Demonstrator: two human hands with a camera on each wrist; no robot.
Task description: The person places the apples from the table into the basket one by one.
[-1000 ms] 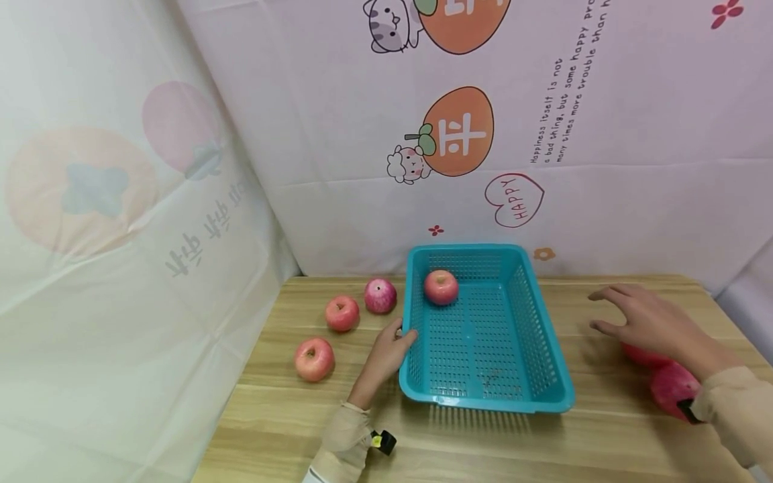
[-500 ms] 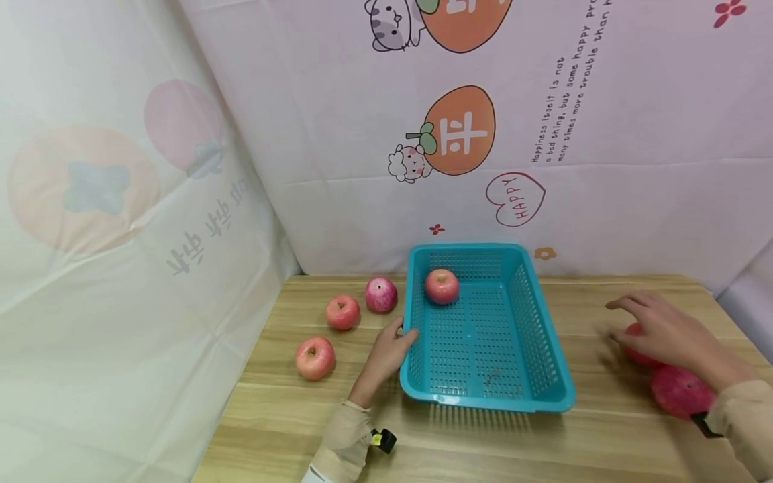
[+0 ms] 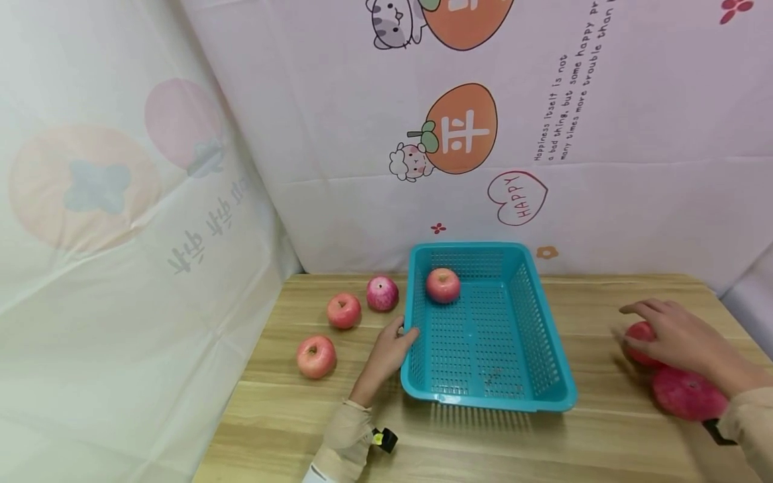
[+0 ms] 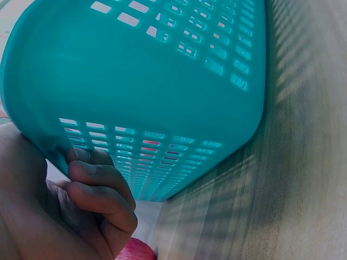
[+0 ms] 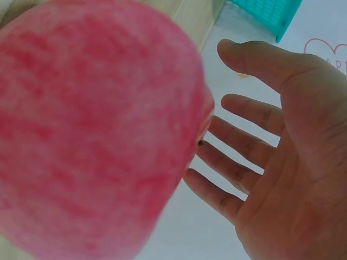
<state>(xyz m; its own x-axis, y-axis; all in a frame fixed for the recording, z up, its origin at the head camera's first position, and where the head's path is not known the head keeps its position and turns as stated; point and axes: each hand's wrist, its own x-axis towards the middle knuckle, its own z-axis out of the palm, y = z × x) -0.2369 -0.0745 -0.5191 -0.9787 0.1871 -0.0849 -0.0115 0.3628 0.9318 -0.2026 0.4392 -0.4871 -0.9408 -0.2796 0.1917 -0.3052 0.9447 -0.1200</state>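
Observation:
My left hand [image 3: 388, 350] grips the left rim of a turquoise plastic basket [image 3: 490, 404], thumb over the edge. In the left wrist view its curled fingers [image 4: 103, 197] lie against the basket's outer wall. One red apple [image 3: 443, 286] sits inside, at the far left. On the right, my right hand [image 3: 685, 339] is over a red apple [image 3: 637, 343], partly hiding it. Its fingers are spread in the right wrist view. A magenta, round fruit-like thing [image 3: 688, 394] lies under that wrist and fills much of the right wrist view.
Two apples, one farther back [image 3: 344, 310] and one nearer [image 3: 317, 357], lie left of the basket on the wooden table [image 3: 272, 429]. A purple-and-white streaked round thing [image 3: 382, 294] sits beside the basket's left wall. A printed white cloth [image 3: 338, 221] hangs behind the table.
My right hand has moved right and a little nearer, over the red apple, uncovering more of the magenta thing. The left hand keeps its hold on the basket, which stays in place.

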